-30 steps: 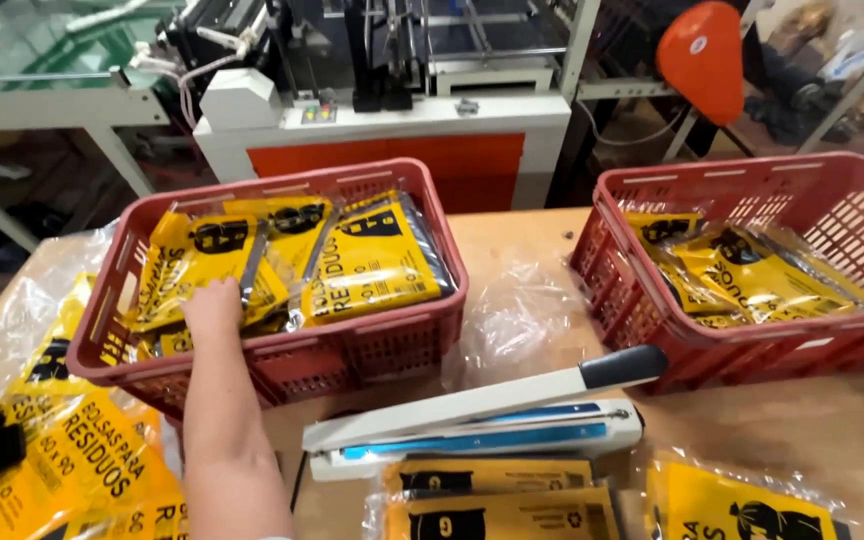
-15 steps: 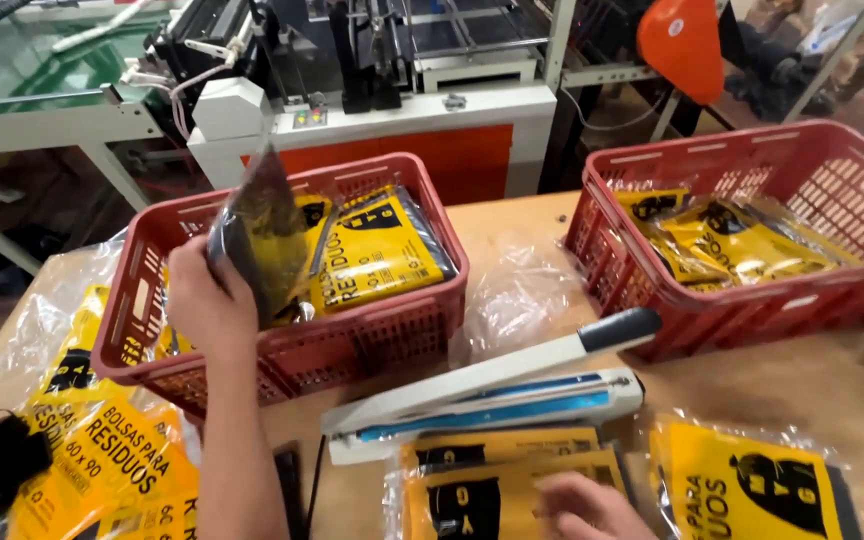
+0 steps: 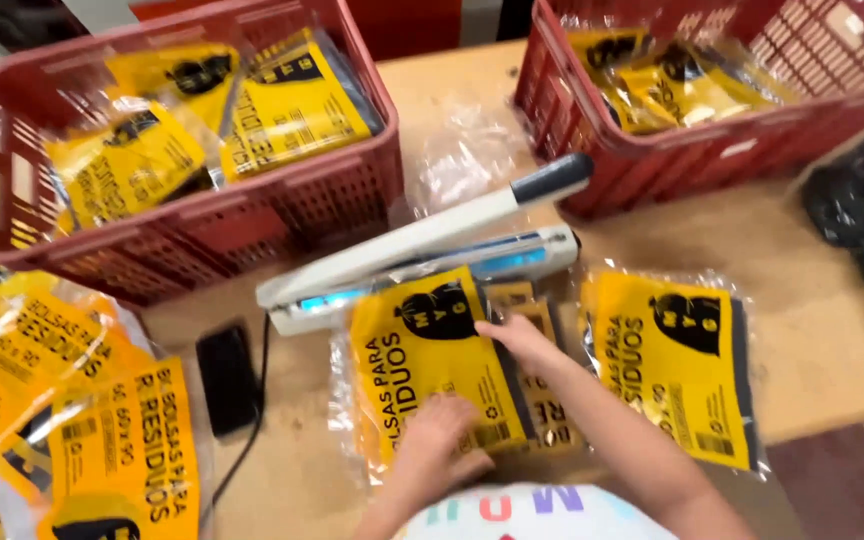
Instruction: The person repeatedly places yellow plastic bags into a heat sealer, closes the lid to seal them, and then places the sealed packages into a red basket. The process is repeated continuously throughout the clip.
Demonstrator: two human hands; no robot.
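Both hands have come down from the left crate [image 3: 192, 235]: our left hand [image 3: 437, 445] and right hand [image 3: 517, 340] press flat, fingers spread, on 1 yellow packet [image 3: 427, 365] below the heat sealer [image 3: 422, 255]. It seems light, floppy, slippery; we'd pinch its edges.

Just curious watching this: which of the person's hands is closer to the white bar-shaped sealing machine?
Right. The right hand rests on the upper part of the yellow packet, just below the sealing machine. The left hand presses the packet's lower end, farther away.
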